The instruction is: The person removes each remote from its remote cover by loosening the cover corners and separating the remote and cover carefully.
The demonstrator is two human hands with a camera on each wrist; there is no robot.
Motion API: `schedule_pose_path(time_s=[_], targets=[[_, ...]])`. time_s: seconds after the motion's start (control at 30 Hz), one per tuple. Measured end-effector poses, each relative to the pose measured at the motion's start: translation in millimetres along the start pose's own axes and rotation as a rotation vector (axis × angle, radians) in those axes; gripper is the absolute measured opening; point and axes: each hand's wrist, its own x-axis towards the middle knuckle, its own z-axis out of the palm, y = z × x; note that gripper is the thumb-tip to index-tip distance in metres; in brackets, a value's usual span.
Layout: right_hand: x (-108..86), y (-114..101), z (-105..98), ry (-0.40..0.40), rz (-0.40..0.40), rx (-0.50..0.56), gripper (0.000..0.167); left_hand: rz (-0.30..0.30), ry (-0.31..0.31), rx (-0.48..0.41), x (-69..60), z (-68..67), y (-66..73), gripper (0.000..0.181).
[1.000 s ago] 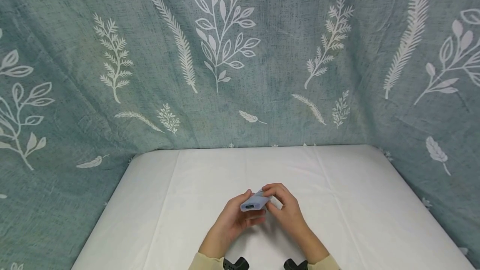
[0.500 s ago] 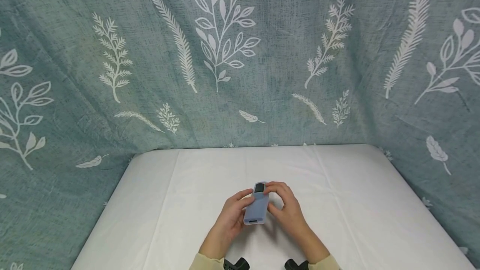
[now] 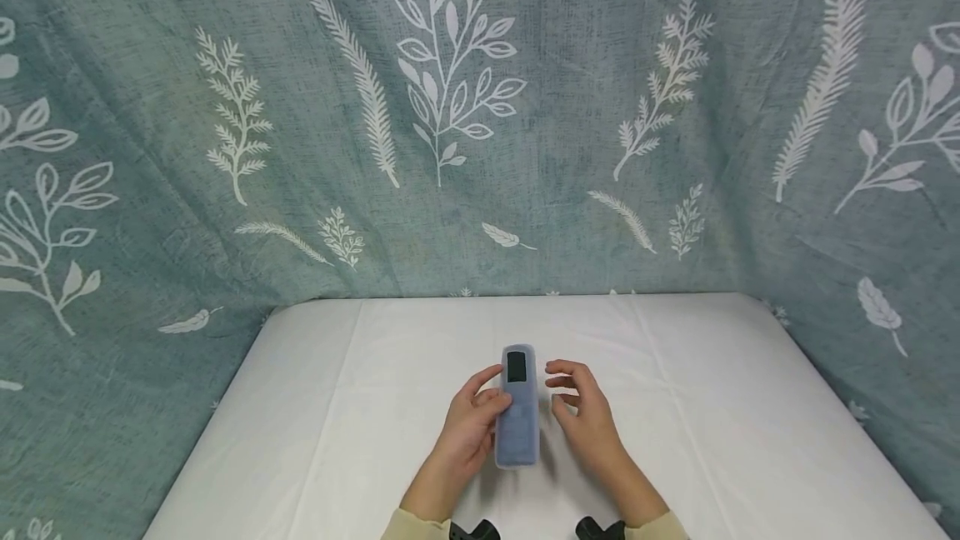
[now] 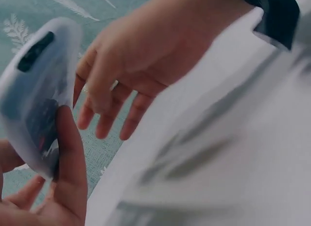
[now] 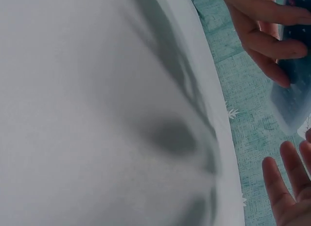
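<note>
A remote control [image 3: 517, 432] with a small dark screen near its far end is covered in a translucent bluish sleeve. My left hand [image 3: 463, 433] grips it by its left side, thumb on the front face, and holds it above the table. In the right wrist view, fingers of the left hand [image 5: 267, 39] lie across the back of the remote control [image 5: 290, 102]. Just to the right, my right hand [image 3: 591, 423] hovers with loosely bent fingers, apart from the remote control and holding nothing. The left wrist view shows a gap between the right hand [image 4: 150, 53] and the remote control [image 4: 26, 102].
A white cloth with fold lines covers the table [image 3: 390, 357]. Behind and at both sides hangs a green-blue curtain [image 3: 555, 132] with white leaf prints. Black wrist devices [image 3: 477, 531] sit by the sleeve cuffs. Shadows of the hands fall on the cloth.
The remote control has turned from end-on to showing its full front face and screen. My right hand, which touched its right side before, has let go and moved slightly right.
</note>
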Motion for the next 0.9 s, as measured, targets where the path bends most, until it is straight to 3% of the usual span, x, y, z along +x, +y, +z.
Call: schedule_pose_path(time_s=[0.23,0.43,0.73,0.9], targets=[[8.7,-10,-2,-0.002,0.116,0.134,0.040,0.074,0.013,0.156,0.3,1.3,0.1,0.059],[15.6,-22,0,-0.037,0.167,0.116,0.055,0.137,-0.002,0.207,-0.1,5.2,-1.7,0.061],[22.5,-32,2,-0.049,0.070,0.156,0.061,0.320,-0.020,0.319,-1.5,6.1,-5.9,0.058],[20.4,-36,3,-0.041,0.010,0.149,0.059,0.355,0.005,0.367,-3.0,4.8,-7.9,0.055]])
